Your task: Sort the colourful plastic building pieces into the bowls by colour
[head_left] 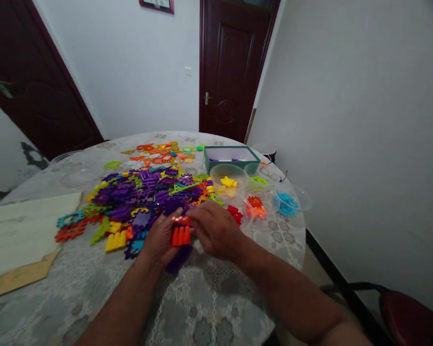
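My left hand (162,238) and my right hand (216,229) meet over the near middle of the round table (209,307). Together they grip an orange plastic building piece (181,234); the fingers of both are curled around it. A purple piece (180,255) lies just under my left hand. Behind the hands spreads a wide pile of interlocking plastic pieces (144,192), mostly purple, with yellow, green, orange and blue among them. A yellow piece (116,240) lies left of my left hand.
Clear plastic bowls hold sorted pieces: yellow (228,182), green (260,180), orange (256,207), blue (286,204), red (235,214). A teal box (231,158) stands behind them. A cardboard sheet (21,235) lies at left. A dark chair (404,312) is at lower right.
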Motion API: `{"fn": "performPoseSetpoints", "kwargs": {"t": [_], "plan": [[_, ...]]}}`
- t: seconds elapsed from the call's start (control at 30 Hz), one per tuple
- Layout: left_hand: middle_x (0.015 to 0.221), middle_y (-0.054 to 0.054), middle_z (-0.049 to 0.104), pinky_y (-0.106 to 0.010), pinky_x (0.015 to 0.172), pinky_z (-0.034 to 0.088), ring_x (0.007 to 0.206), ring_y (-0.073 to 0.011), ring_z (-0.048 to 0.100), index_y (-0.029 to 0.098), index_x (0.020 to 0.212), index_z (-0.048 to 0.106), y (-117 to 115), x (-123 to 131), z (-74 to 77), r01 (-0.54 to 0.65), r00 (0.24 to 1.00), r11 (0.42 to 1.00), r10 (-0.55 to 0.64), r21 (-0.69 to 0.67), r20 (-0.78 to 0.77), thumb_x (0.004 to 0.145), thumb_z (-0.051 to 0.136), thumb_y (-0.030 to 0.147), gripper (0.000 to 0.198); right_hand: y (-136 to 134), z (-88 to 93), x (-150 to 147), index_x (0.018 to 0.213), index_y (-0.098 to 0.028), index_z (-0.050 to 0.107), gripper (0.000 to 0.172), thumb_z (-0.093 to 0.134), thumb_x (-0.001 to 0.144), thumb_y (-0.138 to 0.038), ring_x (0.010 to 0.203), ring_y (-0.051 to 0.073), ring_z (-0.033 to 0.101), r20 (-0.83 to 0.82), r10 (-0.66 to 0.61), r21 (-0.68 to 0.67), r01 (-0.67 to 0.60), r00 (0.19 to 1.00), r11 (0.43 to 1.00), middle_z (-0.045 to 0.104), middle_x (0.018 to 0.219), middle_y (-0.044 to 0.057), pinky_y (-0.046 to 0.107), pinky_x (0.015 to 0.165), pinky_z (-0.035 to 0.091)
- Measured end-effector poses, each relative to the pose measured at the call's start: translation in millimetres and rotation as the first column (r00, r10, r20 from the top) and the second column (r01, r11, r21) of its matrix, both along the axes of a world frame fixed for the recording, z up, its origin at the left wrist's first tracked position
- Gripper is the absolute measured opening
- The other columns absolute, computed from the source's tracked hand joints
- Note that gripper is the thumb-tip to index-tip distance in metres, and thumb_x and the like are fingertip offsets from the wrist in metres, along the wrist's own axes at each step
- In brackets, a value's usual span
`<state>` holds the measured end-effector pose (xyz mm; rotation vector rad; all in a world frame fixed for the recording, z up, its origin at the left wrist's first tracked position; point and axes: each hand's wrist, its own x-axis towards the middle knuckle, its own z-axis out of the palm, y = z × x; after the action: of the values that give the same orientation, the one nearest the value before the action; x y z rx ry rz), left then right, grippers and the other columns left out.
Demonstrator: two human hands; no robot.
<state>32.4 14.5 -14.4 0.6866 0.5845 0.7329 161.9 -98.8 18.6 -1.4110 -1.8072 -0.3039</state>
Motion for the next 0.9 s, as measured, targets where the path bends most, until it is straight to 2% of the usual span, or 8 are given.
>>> {"fn": "performPoseSetpoints", "kwargs": {"t": [0.1,0.2,0.33,0.43,0.53,0.63,0.77,0.9], "plan": [[0.082,-0.007,0.077,-0.033,0.052,0.064,0.061,-0.0202,0.073,0.013,0.105,0.071,-0.1,-0.6,0.5,0.007,0.997,0.999,-0.002,0.052,-0.082,0.089,0.072,0.015,0.016,-4.4,10.9,23.8,0.128,-0.021,0.064,0.029,0.050,0.102,-0.019,0.103,0.022,0.067,-0.233,-0.134,0.034,0.146,0.963,0.989,0.073,0.114,0.010,0.038,0.093,0.055],[0.082,-0.008,0.078,-0.032,0.049,0.063,0.058,-0.0193,0.072,0.012,0.110,0.071,-2.8,-0.6,2.9,0.019,0.991,0.998,-0.011,0.059,-0.134,0.093,0.069,0.017,0.018,-8.3,16.1,61.0,0.112,-0.019,0.070,0.027,0.047,0.097,-0.015,0.102,0.024,0.068,-0.221,-0.353,-0.023,0.357,0.909,0.934,0.074,0.108,0.011,0.040,0.096,0.053],[0.080,-0.008,0.077,-0.032,0.048,0.063,0.057,-0.0180,0.070,0.012,0.105,0.070,-7.1,-0.4,5.0,0.033,0.990,0.998,-0.024,0.060,-0.141,0.092,0.071,0.020,0.015,-17.6,11.6,109.1,0.094,-0.017,0.072,0.024,0.048,0.091,-0.013,0.096,0.027,0.065,0.006,-0.673,-0.110,0.669,0.740,0.735,0.071,0.097,0.013,0.040,0.093,0.051],[0.079,-0.007,0.076,-0.031,0.048,0.062,0.057,-0.0180,0.070,0.013,0.103,0.069,-8.2,-0.7,4.4,0.059,0.989,0.997,-0.051,0.052,-0.138,0.091,0.073,0.023,0.016,-27.0,4.9,132.5,0.091,-0.016,0.073,0.023,0.050,0.089,-0.015,0.093,0.028,0.064,0.140,-0.776,-0.158,0.787,0.616,0.596,0.070,0.093,0.015,0.041,0.089,0.050],[0.076,-0.006,0.074,-0.032,0.048,0.062,0.058,-0.0187,0.070,0.014,0.102,0.067,-8.6,-1.6,3.5,0.099,0.983,0.994,-0.091,0.041,-0.159,0.092,0.073,0.027,0.018,-30.1,1.6,140.0,0.098,-0.015,0.075,0.024,0.053,0.091,-0.017,0.099,0.032,0.063,0.167,-0.817,-0.113,0.834,0.552,0.540,0.070,0.098,0.018,0.045,0.091,0.050],[0.076,-0.007,0.074,-0.030,0.048,0.062,0.059,-0.0188,0.071,0.013,0.101,0.067,-9.8,-2.9,3.0,0.164,0.974,0.985,-0.154,0.050,-0.167,0.093,0.071,0.029,0.018,-21.7,2.1,126.6,0.107,-0.014,0.074,0.026,0.051,0.094,-0.018,0.108,0.033,0.063,0.064,-0.732,-0.019,0.734,0.678,0.678,0.070,0.107,0.019,0.049,0.100,0.049],[0.079,-0.008,0.075,-0.029,0.049,0.061,0.060,-0.0183,0.070,0.013,0.103,0.068,-11.9,-4.9,2.0,0.240,0.961,0.968,-0.227,0.067,-0.157,0.093,0.073,0.032,0.022,-3.9,0.4,79.9,0.118,-0.019,0.071,0.026,0.052,0.101,-0.024,0.113,0.029,0.065,-0.095,-0.343,-0.018,0.343,0.934,0.939,0.073,0.116,0.014,0.047,0.105,0.050],[0.083,-0.008,0.076,-0.029,0.049,0.061,0.065,-0.0191,0.072,0.014,0.112,0.069,-12.5,-6.1,0.3,0.302,0.948,0.949,-0.289,0.086,-0.135,0.090,0.078,0.034,0.030,4.6,-4.9,36.2,0.120,-0.022,0.071,0.023,0.058,0.101,-0.024,0.107,0.025,0.068,-0.174,-0.091,-0.147,0.065,0.981,0.987,0.074,0.113,0.010,0.041,0.097,0.053]]}}
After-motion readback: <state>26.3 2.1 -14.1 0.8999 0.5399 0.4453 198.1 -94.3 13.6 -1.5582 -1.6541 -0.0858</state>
